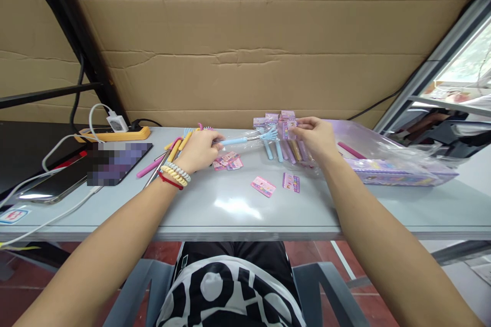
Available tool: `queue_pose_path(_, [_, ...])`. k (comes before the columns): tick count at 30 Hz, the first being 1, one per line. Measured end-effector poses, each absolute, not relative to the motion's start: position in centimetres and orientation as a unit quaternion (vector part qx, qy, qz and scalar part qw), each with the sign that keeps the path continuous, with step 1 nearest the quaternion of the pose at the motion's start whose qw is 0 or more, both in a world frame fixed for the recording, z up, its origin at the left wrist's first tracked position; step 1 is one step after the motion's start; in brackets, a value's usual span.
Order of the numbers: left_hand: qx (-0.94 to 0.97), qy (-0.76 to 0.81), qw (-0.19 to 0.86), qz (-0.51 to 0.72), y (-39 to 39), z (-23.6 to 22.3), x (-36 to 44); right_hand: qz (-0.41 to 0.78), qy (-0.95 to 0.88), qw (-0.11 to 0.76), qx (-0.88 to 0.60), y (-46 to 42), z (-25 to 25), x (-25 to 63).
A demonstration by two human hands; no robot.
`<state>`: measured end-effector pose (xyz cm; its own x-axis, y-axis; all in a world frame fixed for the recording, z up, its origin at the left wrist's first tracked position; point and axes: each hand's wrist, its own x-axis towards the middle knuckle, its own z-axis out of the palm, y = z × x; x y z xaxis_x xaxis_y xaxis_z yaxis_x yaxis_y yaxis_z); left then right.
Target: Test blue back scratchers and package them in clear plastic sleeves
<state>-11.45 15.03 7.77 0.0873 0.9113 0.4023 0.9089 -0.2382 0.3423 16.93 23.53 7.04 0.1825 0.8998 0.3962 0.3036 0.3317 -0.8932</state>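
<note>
My left hand [201, 149] is closed on the handle end of a light-blue back scratcher [235, 141], held level and pointing right. Its hand-shaped blue head [269, 134] reaches over a row of packed scratchers, and clear plastic shows around its shaft. My right hand [316, 137] pinches the edge of a purple-topped clear packet [290, 127] in that row; its fingertips are partly hidden. Blue handles [279, 150] and purple and brown ones [295, 150] lie below the purple headers. Beneath my left hand are yellow scratchers [174, 150] and a pink one [150, 167].
Small pink cards [263, 186] lie on the grey table [215, 214]. At right is a purple box [399, 176] with clear plastic bags and a pink stick [351, 150]. Left are a phone [57, 184], a dark tablet [132, 161], cables and a yellow power strip [134, 134]. Cardboard [230, 25] stands behind.
</note>
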Motion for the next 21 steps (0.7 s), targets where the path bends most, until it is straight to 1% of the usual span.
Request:
queue_pose_path(4, [0.738,0.614,0.010,0.279,15.0,7.8,-11.5,0.281,-0.585,0.577,-0.495,23.4,7.1,16.8])
queue_pose_path(7, [0.735,0.616,0.018,0.282,15.0,7.8,-11.4,0.296,-0.594,0.565,-0.490,23.5,6.9,16.8])
queue_pose_path(12, [0.734,0.619,0.036,0.277,14.8,8.0,-11.2,0.285,-0.615,0.545,-0.494,24.0,6.3,17.0])
queue_pose_path(15, [0.742,0.612,0.089,0.260,14.8,8.0,-11.2,0.278,-0.598,0.563,-0.499,24.3,6.2,17.1])
queue_pose_path(21, [0.765,0.541,0.273,0.218,15.0,7.7,-11.6,0.244,-0.610,0.624,-0.424,24.5,6.4,16.8])
